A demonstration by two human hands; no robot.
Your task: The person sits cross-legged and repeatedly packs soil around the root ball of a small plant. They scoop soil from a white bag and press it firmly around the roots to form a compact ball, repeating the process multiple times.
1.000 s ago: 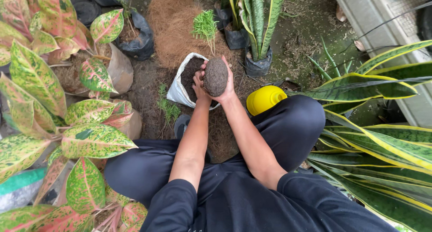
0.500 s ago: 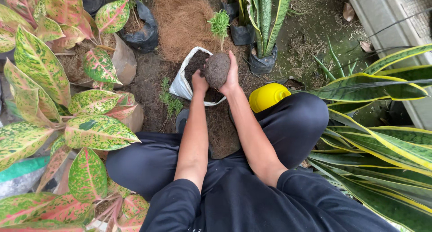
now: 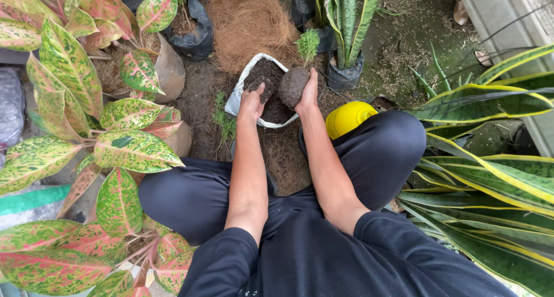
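My right hand (image 3: 307, 95) cups a round ball of dark soil (image 3: 292, 86) with a small green plant (image 3: 307, 45) sticking out of its top. It holds the ball over the right side of a white bag of dark soil (image 3: 243, 79) lying open on the ground. My left hand (image 3: 252, 102) is off the ball and reaches into the soil in the bag, fingers curled downward. Whether it grips any soil is hidden. I sit cross-legged in dark clothes behind the bag.
A mound of brown coconut fibre (image 3: 248, 21) lies beyond the bag. A yellow round object (image 3: 347, 117) rests by my right knee. Pink-and-green leafy plants (image 3: 92, 124) crowd the left; striped snake plants (image 3: 496, 158) fill the right. Black nursery bags (image 3: 196, 37) stand behind.
My left hand has let go of the soil ball and dropped into the bag. The right hand alone now holds the ball, slightly lower and to the right.
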